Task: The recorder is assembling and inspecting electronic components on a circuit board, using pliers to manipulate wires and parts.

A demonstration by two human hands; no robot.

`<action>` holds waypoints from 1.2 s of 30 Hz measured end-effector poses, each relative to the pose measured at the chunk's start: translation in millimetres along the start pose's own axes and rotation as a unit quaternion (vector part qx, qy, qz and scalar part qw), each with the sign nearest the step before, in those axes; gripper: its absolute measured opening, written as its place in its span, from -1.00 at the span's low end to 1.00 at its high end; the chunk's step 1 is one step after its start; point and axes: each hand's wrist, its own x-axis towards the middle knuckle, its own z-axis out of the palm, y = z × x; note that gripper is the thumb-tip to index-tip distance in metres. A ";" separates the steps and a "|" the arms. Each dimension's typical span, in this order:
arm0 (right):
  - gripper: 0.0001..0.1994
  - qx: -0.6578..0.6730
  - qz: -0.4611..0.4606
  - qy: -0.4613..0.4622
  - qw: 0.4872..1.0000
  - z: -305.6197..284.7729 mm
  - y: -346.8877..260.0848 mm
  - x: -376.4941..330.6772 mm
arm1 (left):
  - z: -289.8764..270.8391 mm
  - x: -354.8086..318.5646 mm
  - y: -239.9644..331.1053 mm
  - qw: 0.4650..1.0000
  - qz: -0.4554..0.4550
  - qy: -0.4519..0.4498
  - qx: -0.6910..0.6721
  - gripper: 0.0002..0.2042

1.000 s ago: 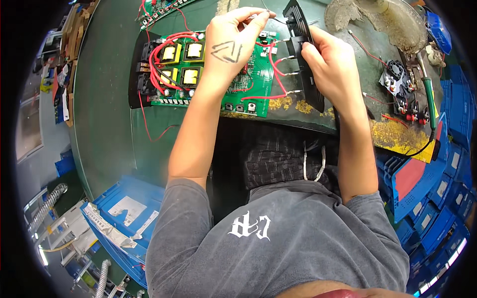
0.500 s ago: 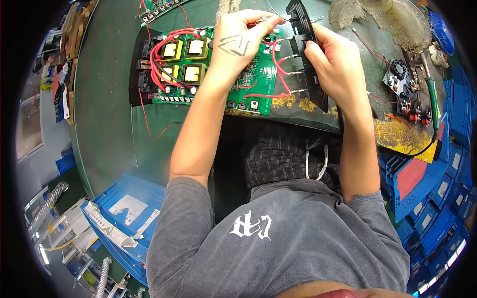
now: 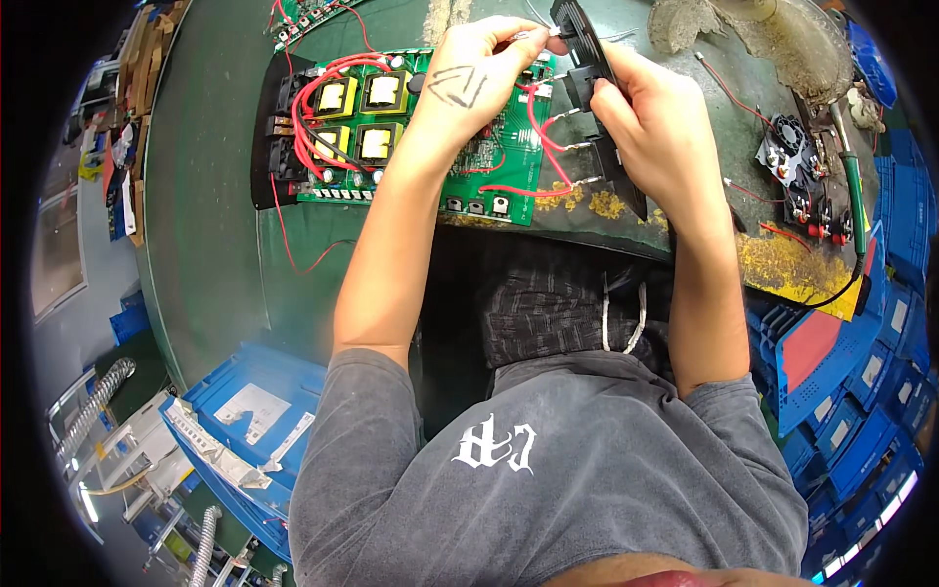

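Upright in my right hand (image 3: pixel 657 132) is a black finned end panel (image 3: pixel 621 161), gripped at its edge between thumb and fingers. My left hand (image 3: pixel 474 83) pinches a small whitish wire connector (image 3: pixel 554 33) close against the upper part of the panel; the fingers partly hide it. Red wires (image 3: pixel 541 132) run from a green circuit board (image 3: pixel 518 186) to metal terminals on the panel's left face. Yellow-wrapped transformers (image 3: pixel 385 93) sit on the board, partly behind my left forearm. Thick red cables (image 3: pixel 305 122) loop beside them, next to a black fan panel (image 3: pixel 271 147).
A green-handled soldering iron (image 3: pixel 850 186) rests at the right, beside a small fan assembly (image 3: pixel 787 152) with loose wires. Another circuit board (image 3: pixel 318 18) lies at the far left. Blue bins (image 3: pixel 240 401) stand below the table edge. A blue bag (image 3: pixel 869 64) is at the far right.
The top of the black panel has shifted slightly left and tilted toward my left hand. My left fingertips have come closer to it, and the circuit board has barely moved.
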 end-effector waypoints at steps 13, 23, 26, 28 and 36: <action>-0.67 -0.016 0.040 -0.041 0.998 -2.0 3.4 -0.4 | 1.3 -0.8 12.6 0.999 0.036 -0.010 -0.030 -0.83; -0.74 0.002 0.013 -0.024 1.000 0.3 1.9 0.9 | -5.2 2.8 0.5 0.999 -0.014 -0.034 -0.037 -0.75; -0.76 -0.009 -0.001 -0.022 1.000 2.4 0.6 0.9 | -8.4 4.6 -12.6 0.955 0.282 -0.063 -0.060 -0.74; -0.78 -0.019 -0.012 -0.013 1.000 -0.7 4.4 1.5 | -3.8 0.2 8.3 0.998 0.016 -0.046 -0.032 -0.75; -0.77 -0.030 -0.056 -0.041 0.997 -4.1 4.9 7.3 | -16.0 -1.8 5.9 0.983 -0.094 -0.080 -0.137 -0.66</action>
